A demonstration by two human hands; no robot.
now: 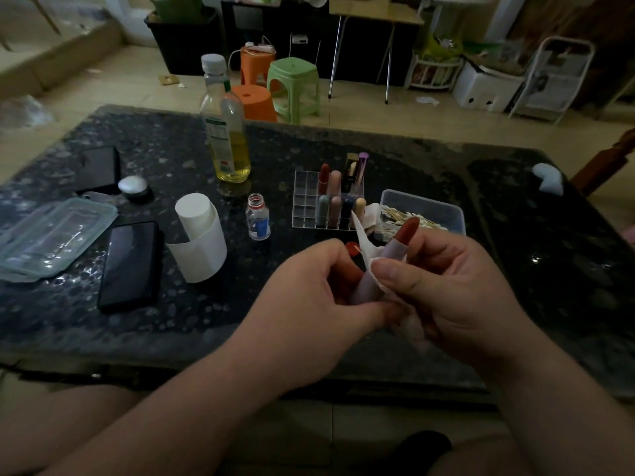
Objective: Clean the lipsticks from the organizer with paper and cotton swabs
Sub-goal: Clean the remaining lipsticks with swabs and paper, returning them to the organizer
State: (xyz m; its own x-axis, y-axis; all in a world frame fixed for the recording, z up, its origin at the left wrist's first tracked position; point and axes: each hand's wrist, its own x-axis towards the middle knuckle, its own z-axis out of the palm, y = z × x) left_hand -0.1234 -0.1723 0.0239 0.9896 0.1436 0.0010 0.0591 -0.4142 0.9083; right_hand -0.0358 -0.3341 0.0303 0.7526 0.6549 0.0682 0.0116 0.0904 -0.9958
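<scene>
An uncapped lipstick [395,252] with a dark red tip and a pale pink tube is held over the table's front edge. My left hand [309,304] grips the tube's lower end. My right hand [453,286] presses a white paper tissue [367,249] around the tube's middle. Behind them stands a clear acrylic organizer [305,201] with several lipsticks upright in its right-hand cells. A clear box of cotton swabs [426,211] sits just right of it. A small red cap [352,248] lies on the table by the tissue.
On the dark stone table [240,321]: a tall bottle of yellow liquid [226,132], a small open glass bottle [258,218], a white paper roll [199,235], two black phones [132,262], a clear container lid [51,235], a round silver compact [134,187]. Stools stand beyond.
</scene>
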